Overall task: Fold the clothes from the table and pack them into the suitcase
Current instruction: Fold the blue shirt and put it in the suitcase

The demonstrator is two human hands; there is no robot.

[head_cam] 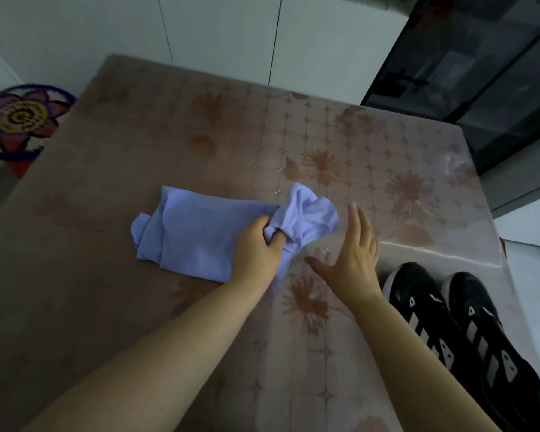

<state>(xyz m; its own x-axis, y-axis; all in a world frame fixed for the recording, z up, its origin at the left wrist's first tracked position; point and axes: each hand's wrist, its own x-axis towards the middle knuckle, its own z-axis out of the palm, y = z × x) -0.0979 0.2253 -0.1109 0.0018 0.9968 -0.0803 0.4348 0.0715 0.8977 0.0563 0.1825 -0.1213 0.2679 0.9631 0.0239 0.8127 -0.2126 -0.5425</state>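
Head view, the only one: pale blue garment lies on the table, about mid-table, a bit left of centre. Its left part is folded flat into a rough rectangle w/ a small flap sticking out at the far-left corner. Its right end is bunched up & raised off the surface. L hand comes in from bottom-left, sits over the folded part & grips the bunched cloth where it meets the flat part, fingers curled into the fabric. R hand is just right of the bunched end w/ nothing in it: palm down, fingers straight & close together pointing away from the person, thumb spread out toward the garment. Can't tell if the R hand touches the cloth or the tabletop, as there's some blur there. Both forearms are bare. Table has a pinkish-brown cover w/ printed flowers & a grid pattern, glossy on the right side. Pair of black shoes w/ white stripes sits side by side at the table's near-right corner, toes toward the far side, close to the R wrist but apart from the garment. Round flower-pattern pad in purple, yellow & red shows beyond the table's left edge. Dark glass-front cabinet at top right. White panels stand behind the far edge.
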